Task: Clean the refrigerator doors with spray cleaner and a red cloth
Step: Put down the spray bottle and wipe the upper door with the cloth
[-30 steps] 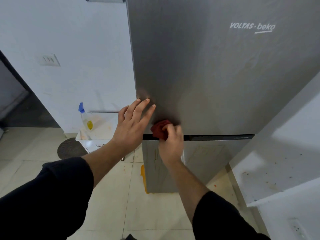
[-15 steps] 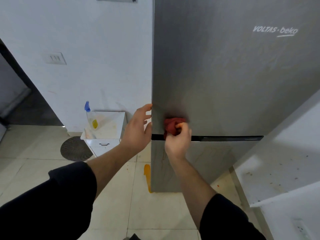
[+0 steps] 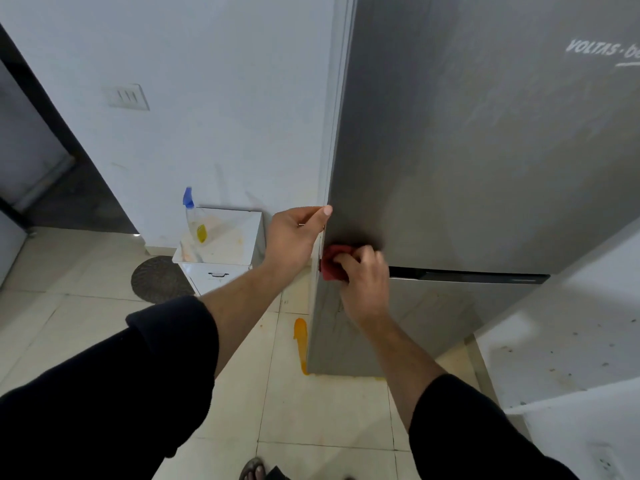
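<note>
The grey steel upper refrigerator door (image 3: 485,150) fills the right of the view, with the lower door (image 3: 433,306) under a dark gap. My right hand (image 3: 363,275) grips a bunched red cloth (image 3: 332,261) and presses it to the upper door's bottom left corner. My left hand (image 3: 294,237) grips the left edge of the upper door just above the cloth, thumb on the door face, fingers hidden behind the edge. The spray bottle (image 3: 194,216), clear with a blue trigger and yellow label, stands on a small white cabinet (image 3: 239,237) to the left.
A white wall with a switch plate (image 3: 126,96) is behind the cabinet. A dark round mat (image 3: 156,278) lies on the tiled floor. An orange smear (image 3: 300,341) marks the floor by the fridge's left corner. A speckled white countertop (image 3: 571,341) juts in at the right.
My left hand moved off the door face and now grips its left edge. My right hand slid the cloth left to the door's corner. The view shifted left.
</note>
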